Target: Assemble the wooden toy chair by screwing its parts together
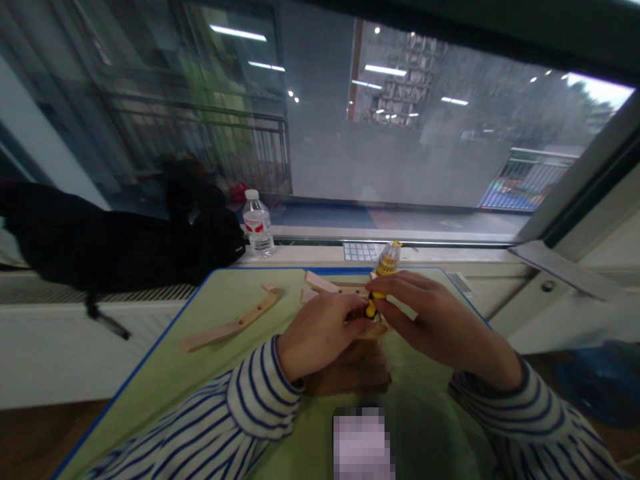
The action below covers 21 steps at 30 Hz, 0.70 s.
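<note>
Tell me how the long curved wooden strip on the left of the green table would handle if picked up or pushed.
The long curved pale wooden strip looks thin and flat, so it is probably light and fairly stiff. It lies flat on the green table, so a push would likely slide or pivot it, not roll it. Being so slim, it might snap if bent hard.

Green table (pixel 210 313) with blue edge, white sill (pixel 310 255), large window (pixel 400 133) reflecting ceiling lights (pixel 385 69)
</note>
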Tool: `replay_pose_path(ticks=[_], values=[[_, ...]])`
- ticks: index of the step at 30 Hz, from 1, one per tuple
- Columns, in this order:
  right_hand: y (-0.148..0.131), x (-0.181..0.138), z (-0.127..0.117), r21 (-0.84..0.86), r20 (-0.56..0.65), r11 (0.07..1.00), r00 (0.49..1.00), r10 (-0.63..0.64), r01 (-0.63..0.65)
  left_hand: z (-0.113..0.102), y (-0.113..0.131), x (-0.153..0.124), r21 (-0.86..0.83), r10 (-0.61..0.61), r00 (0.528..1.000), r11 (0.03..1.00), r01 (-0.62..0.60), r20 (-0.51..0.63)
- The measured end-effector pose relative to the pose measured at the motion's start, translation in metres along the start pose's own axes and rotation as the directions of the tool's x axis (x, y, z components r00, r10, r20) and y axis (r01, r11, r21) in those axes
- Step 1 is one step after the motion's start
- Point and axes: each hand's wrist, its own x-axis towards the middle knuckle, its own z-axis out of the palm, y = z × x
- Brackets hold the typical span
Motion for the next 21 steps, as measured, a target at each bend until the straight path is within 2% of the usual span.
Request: replay_pose_path(ticks=[21], values=[[0.0037,0.0014,0.0053,0.003,-0.016,0.999,0.999,0.038,-0.038,-0.0004,0.0011,-0.0005,-0.064,0.075,0.997,0.995,-0.073,0.032]])
